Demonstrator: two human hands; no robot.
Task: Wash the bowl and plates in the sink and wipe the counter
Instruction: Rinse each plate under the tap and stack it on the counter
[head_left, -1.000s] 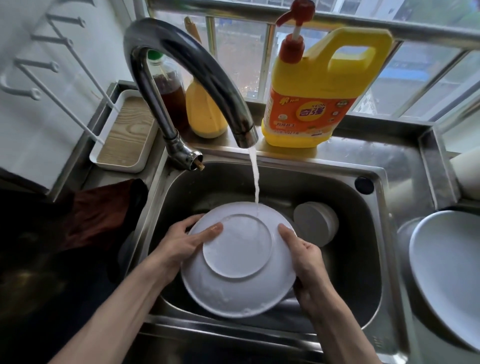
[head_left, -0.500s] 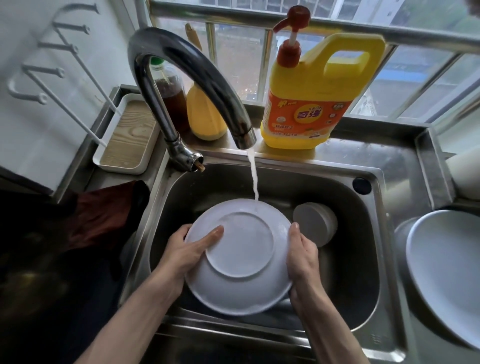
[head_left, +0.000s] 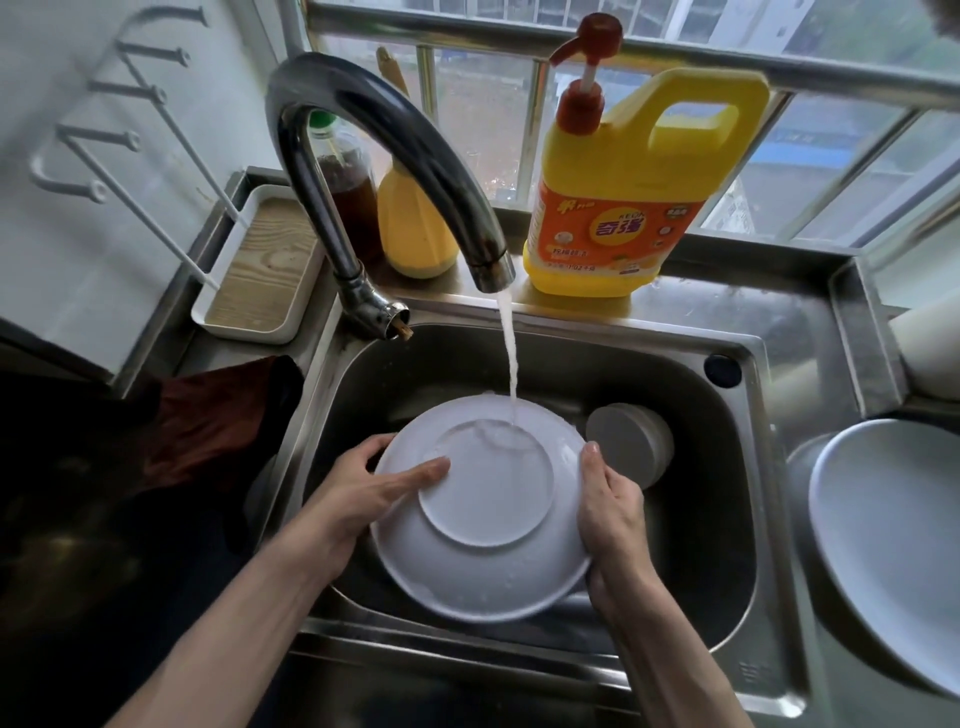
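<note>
The round white ceramic plate (head_left: 483, 519), underside up at centre, has shifted; tap water (head_left: 508, 353) now strikes inside its foot ring. The left hand (head_left: 356, 499) and right hand (head_left: 610, 519) clamp fingers on opposite rims. The steel sink (head_left: 722, 519) also holds a white bowl (head_left: 626, 441).

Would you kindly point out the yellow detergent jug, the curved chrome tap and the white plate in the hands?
yellow detergent jug (head_left: 618, 228): head view, orange label.
curved chrome tap (head_left: 415, 150): head view, top of arch.
white plate (head_left: 488, 483): head view, upturned base.

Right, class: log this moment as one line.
phase: rinse | plate: upside down under running tap | left hand: holds left rim | right hand: holds right rim | bowl: in sink
</note>
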